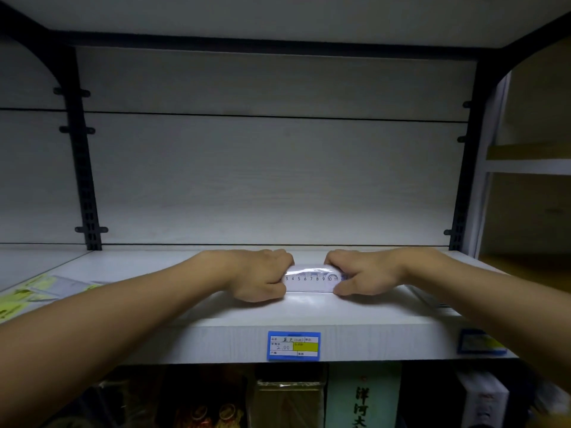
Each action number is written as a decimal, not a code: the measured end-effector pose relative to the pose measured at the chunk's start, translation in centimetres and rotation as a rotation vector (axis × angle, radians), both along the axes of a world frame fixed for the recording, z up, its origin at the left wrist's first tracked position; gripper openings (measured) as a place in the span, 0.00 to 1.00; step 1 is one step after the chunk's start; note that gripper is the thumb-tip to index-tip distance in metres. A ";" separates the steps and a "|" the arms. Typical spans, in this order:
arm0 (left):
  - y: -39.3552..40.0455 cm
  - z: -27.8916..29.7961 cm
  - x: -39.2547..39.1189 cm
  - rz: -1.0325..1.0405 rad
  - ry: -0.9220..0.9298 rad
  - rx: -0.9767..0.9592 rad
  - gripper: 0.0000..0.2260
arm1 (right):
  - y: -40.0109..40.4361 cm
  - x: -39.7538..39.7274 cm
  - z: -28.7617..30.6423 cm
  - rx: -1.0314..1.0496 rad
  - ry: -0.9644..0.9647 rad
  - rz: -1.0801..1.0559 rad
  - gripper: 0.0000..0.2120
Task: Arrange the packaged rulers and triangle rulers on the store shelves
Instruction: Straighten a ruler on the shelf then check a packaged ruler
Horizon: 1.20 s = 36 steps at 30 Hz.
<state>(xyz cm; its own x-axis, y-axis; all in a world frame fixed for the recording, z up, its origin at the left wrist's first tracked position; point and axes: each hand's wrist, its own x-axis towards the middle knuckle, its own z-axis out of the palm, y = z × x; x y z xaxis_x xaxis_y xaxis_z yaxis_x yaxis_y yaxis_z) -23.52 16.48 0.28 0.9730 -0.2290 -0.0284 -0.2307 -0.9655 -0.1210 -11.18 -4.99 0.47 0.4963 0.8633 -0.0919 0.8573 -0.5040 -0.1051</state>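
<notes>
Packaged ruler [311,278] sits mid-shelf on the white shelf [197,310], standing on its long edge, numbers facing camera. Far left on the shelf: yellow-green packaged items [21,296], lying flat, blurred. Left hand [262,278] grips the ruler's left end, fingers curled over the top. Right hand [360,274] grips the right end, thumb in front. Blue price tag [293,345] on the shelf's front edge directly below; second tag [480,342] far right.

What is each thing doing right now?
Left hand: grips the ruler's left end.
Right hand: grips the ruler's right end.
Packaged ruler: held on edge on the shelf, numbers facing out.
Shelf: bears the ruler.
Price tag: stuck on the shelf's front edge.
</notes>
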 end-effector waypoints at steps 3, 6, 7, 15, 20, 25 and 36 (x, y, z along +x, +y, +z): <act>-0.2 0.4 -0.2 0.013 0.031 -0.023 0.08 | -0.1 0.1 0.2 -0.038 -0.021 0.008 0.14; -0.4 1.6 -0.3 0.016 0.022 -0.015 0.07 | -0.1 -0.1 1.2 0.008 -0.053 0.031 0.14; -0.3 2.0 -0.2 0.020 0.024 -0.025 0.07 | -0.2 -0.1 1.5 0.051 -0.049 0.037 0.14; 0.4 0.1 0.1 0.010 0.039 0.018 0.16 | -0.6 0.1 0.2 0.104 0.128 -0.010 0.15; 0.1 0.8 -0.2 0.001 0.044 -0.068 0.08 | -0.4 0.1 0.0 0.097 -0.007 -0.003 0.13; 1.0 3.1 0.0 0.043 0.020 -0.158 0.08 | -0.5 0.1 2.4 0.194 -0.086 0.001 0.15; 0.4 0.3 -0.1 -0.003 0.040 -0.122 0.08 | -0.6 -0.5 0.6 0.043 0.108 -0.075 0.12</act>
